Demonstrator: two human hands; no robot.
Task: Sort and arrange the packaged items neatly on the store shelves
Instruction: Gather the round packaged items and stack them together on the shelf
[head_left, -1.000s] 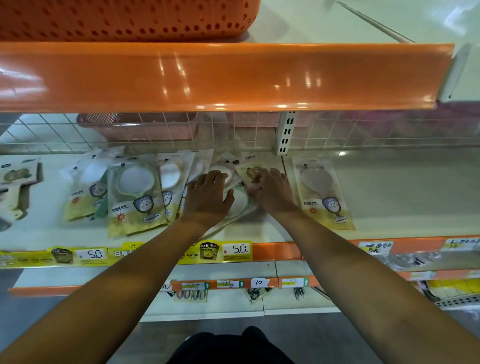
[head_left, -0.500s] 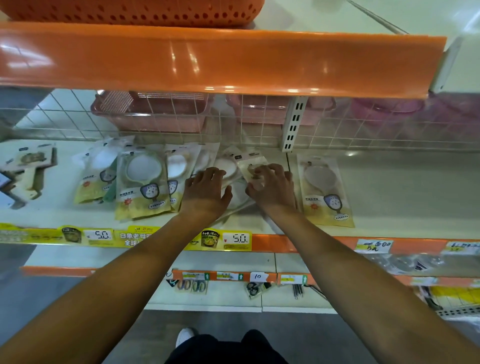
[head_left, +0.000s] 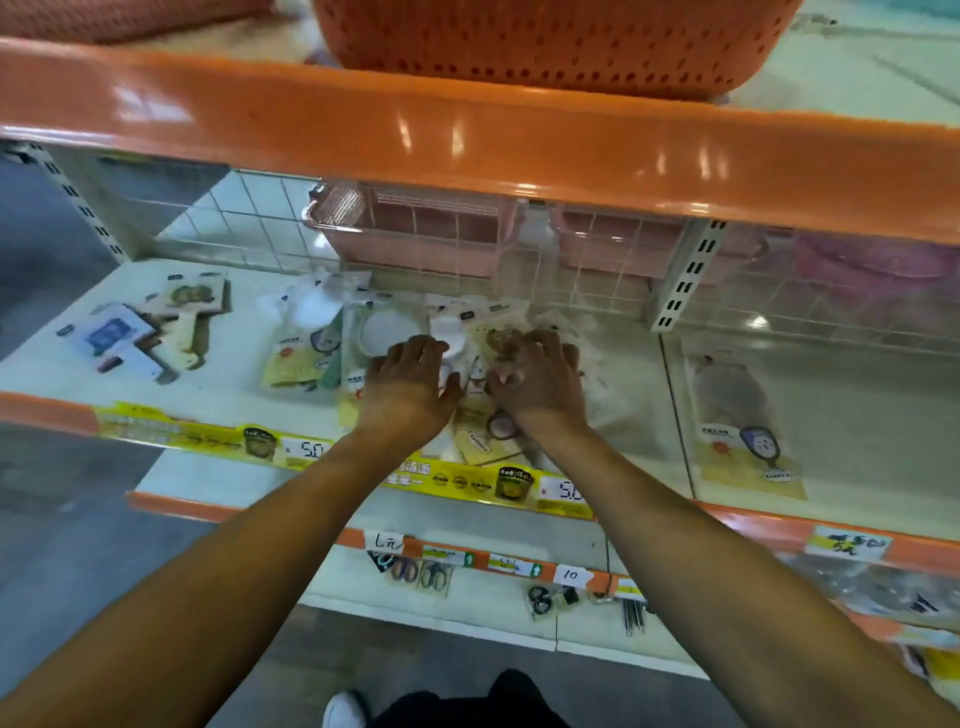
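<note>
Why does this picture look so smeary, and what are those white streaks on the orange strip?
Head view: motion blur softens the hands and packets; the streaks are ceiling-light glare on the glossy orange shelf edge; the wide lens bends that edge.

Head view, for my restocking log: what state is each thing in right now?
Left hand: flat, pressing the central packets.
Right hand: fingers curled on a packet.
Central packets: overlapping, untidy.
Lone packet: flat, apart at the right.
Left packets: loosely overlapped.
Orange basket: on the upper shelf.
</note>
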